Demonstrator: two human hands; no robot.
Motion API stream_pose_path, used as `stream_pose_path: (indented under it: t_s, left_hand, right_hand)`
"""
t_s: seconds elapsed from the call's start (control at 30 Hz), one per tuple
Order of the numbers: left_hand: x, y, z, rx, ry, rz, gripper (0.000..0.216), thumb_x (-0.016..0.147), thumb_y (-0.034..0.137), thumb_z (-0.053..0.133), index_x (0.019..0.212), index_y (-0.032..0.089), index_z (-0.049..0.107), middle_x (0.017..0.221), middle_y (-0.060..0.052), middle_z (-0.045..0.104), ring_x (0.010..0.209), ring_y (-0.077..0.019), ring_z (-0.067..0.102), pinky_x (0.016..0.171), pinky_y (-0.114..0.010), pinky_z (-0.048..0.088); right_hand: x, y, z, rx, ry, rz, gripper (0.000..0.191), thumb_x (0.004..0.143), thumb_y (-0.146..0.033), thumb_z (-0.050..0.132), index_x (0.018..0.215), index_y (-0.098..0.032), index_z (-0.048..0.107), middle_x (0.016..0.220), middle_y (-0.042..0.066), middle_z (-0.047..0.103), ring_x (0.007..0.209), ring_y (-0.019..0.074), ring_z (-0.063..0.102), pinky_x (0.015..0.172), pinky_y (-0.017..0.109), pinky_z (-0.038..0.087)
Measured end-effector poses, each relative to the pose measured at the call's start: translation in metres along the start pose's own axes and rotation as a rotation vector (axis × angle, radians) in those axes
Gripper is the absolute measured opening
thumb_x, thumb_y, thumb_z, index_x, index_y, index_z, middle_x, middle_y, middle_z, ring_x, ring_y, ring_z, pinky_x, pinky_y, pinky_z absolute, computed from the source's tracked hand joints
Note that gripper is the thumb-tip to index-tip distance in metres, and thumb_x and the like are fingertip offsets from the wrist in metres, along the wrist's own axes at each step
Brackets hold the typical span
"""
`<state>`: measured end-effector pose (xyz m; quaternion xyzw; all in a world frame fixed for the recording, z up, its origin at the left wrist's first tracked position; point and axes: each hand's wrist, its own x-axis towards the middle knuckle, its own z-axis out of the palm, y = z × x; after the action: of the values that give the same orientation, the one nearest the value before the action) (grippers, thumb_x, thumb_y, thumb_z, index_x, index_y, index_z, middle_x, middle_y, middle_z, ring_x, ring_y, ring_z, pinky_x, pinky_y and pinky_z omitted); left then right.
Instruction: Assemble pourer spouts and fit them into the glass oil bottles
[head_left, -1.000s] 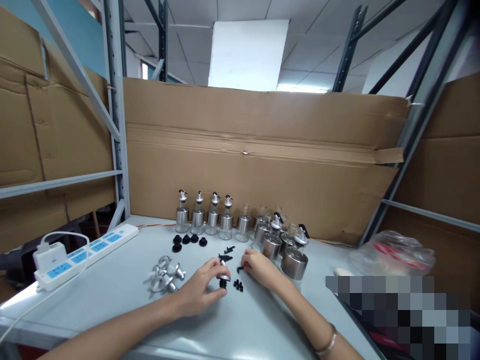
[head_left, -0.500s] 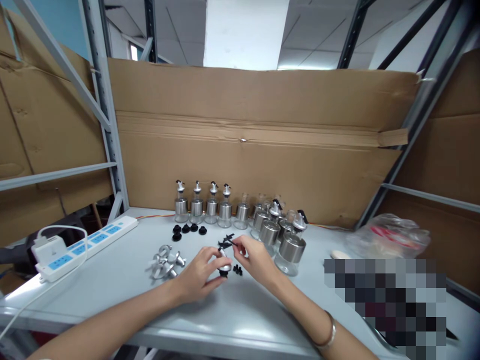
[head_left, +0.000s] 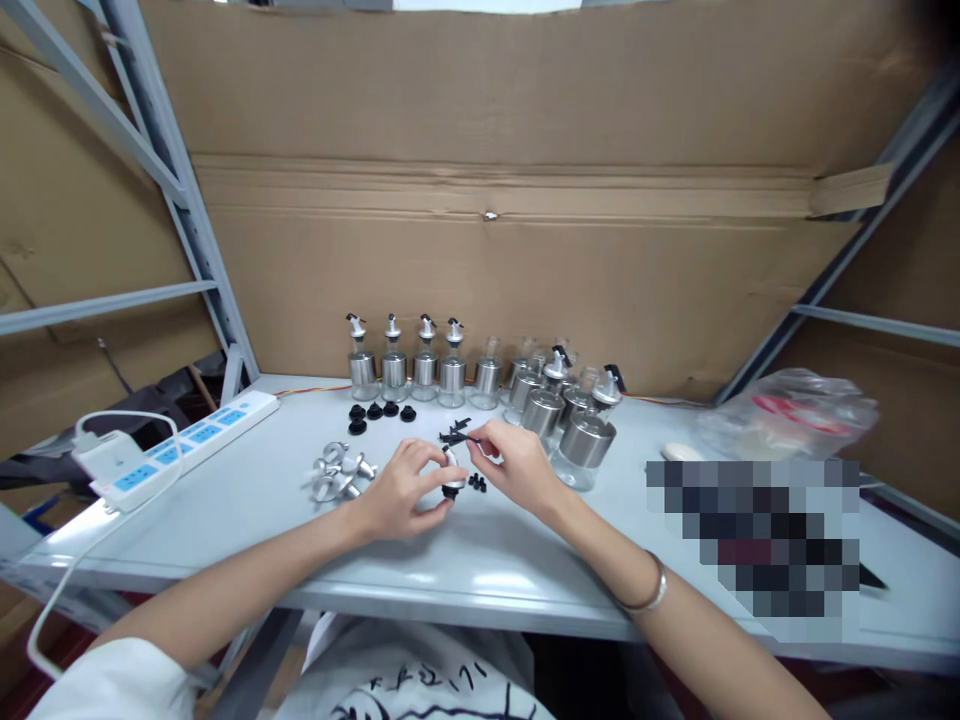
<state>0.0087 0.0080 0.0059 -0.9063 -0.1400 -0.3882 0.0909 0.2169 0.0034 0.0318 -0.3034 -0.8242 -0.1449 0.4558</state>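
My left hand (head_left: 405, 490) is closed round a small silver and black pourer cap (head_left: 452, 485) held just above the grey table (head_left: 465, 560). My right hand (head_left: 516, 463) pinches a thin black lever piece (head_left: 459, 437) right beside that cap. A few tiny black plugs (head_left: 477, 484) lie on the table under my right hand. Loose silver spout parts (head_left: 337, 470) lie left of my left hand.
Several glass bottles with steel bands (head_left: 420, 365) line the cardboard wall (head_left: 525, 250); more stand clustered (head_left: 570, 425) at the right. Black stoppers (head_left: 379, 412) lie in front. A white power strip (head_left: 180, 445) lies left, a plastic bag (head_left: 787, 415) right.
The view has tilted down, so the table sits higher in frame. My right hand lifted the black lever piece off the table and brought it to the cap in my left hand.
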Motion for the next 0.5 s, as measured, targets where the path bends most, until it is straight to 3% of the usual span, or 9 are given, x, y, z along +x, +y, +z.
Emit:
stream_pose_path:
  t_s: [0.23, 0.5]
  left_hand:
    - [0.0003, 0.0006, -0.0002, 0.005, -0.014, -0.032, 0.026, 0.076, 0.015, 0.051, 0.101, 0.020, 0.057, 0.093, -0.005, 0.052, 0.089, -0.0190, 0.050, 0.083, -0.034, 0.041]
    - [-0.0006, -0.0004, -0.0017, -0.001, -0.046, -0.048, 0.026, 0.091, 0.024, 0.046, 0.115, 0.019, 0.051, 0.100, -0.008, 0.051, 0.095, -0.0205, 0.048, 0.084, -0.035, 0.041]
  right_hand:
    - [-0.0014, 0.0013, -0.0019, 0.018, -0.020, 0.024, 0.010, 0.092, -0.015, 0.049, 0.092, -0.018, 0.058, 0.070, 0.002, 0.062, 0.061, 0.0123, 0.058, 0.057, 0.023, 0.044]
    - [-0.0031, -0.0038, 0.0001, 0.005, 0.062, 0.034, 0.009, 0.091, -0.018, 0.053, 0.086, -0.019, 0.060, 0.064, 0.000, 0.061, 0.056, 0.0106, 0.057, 0.056, 0.022, 0.046]
